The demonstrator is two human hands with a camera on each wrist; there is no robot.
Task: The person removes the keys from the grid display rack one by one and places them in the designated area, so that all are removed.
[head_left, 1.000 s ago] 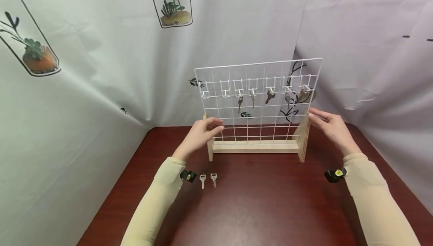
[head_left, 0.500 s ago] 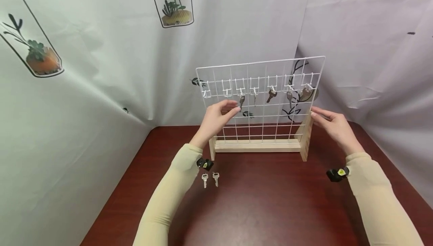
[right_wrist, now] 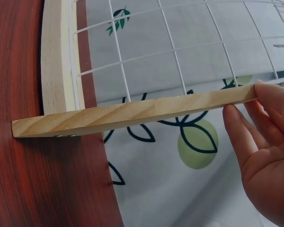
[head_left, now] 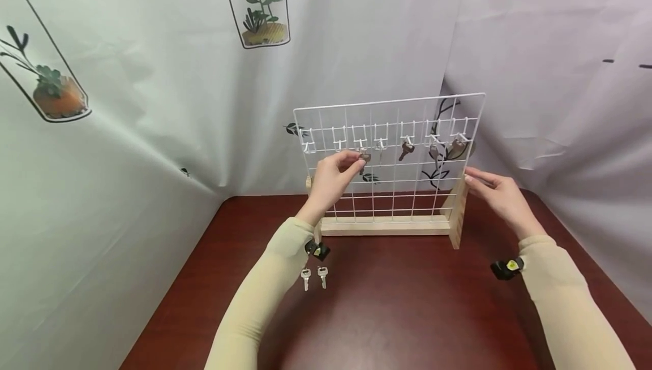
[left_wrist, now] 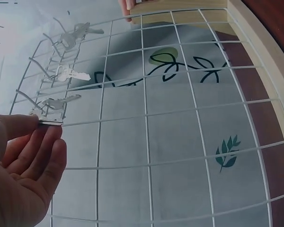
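A white wire grid rack stands in a wooden base on the table, with a row of hooks along its upper part. My left hand reaches up to the hooks and pinches a key between thumb and fingertips. The left wrist view shows this key edge-on, close beside a hook. Several other keys hang to its right, among them a dark key. At the rack's right end, my right hand holds the top of the wooden side support between thumb and fingers.
Two silver keys, a left one and a right one, lie on the dark red table near the left forearm. A light curtain with plant prints hangs behind and at the sides.
My left hand has risen from the rack's left side toward the right, up to the hooks, and now pinches a hanging key. The right hand stays on the side support.
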